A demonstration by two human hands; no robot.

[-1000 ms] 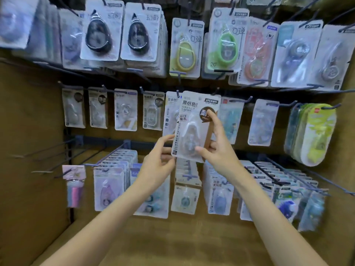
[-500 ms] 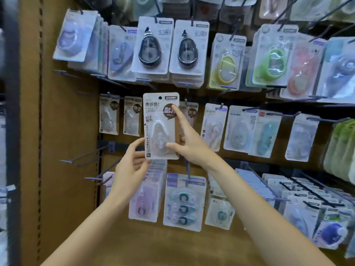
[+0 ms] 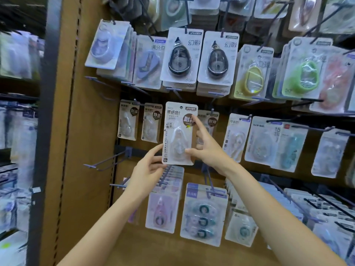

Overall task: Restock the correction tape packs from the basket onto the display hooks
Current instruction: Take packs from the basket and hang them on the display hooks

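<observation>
A white correction tape pack [image 3: 179, 131] with a clear blister and a brown round label is held upright in front of the middle hook row. My left hand [image 3: 148, 174] pinches its bottom left corner. My right hand [image 3: 206, 148] pinches its right edge, thumb on the blister and forefinger up on the brown label. Matching packs [image 3: 128, 121] hang on hooks just left of it, and another matching pack [image 3: 210, 121] shows behind my right hand. The basket is out of view.
Bare hooks [image 3: 101, 164] stick out at the left below the middle row. Rows of other tape packs [image 3: 198, 58] hang above, more packs [image 3: 203, 212] below and to the right. A brown side panel [image 3: 84, 131] bounds the display on the left.
The view has swung left along the display. Both hands have carried the pack leftward past several hooks, to beside the matching packs near the left end of the middle row.
</observation>
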